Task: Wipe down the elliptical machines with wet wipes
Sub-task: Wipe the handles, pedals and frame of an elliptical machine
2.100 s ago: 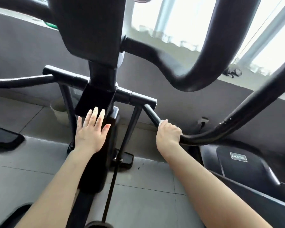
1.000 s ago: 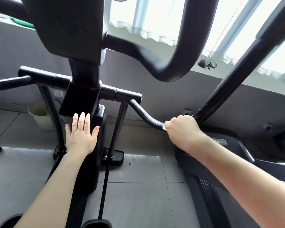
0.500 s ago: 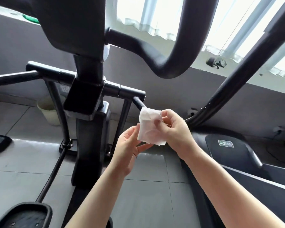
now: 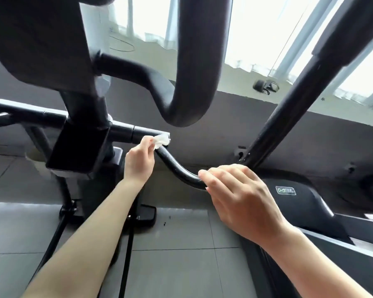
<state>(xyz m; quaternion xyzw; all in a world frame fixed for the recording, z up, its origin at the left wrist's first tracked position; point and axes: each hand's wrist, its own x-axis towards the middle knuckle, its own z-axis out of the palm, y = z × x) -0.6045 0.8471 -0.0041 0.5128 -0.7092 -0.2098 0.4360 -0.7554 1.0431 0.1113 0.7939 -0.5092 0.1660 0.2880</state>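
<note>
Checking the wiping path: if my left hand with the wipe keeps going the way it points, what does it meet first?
Probably the end of the horizontal crossbar: the left hand holds the wet wipe right beside it. Depth is unclear.

Glossy black metal bar (image 4: 174, 166); crumpled white paper-like wipe (image 4: 161, 141).

A small logo label (image 4: 285, 190) sits on the black machine cover (image 4: 299, 203) at right; its lettering is too blurred to read.
</note>
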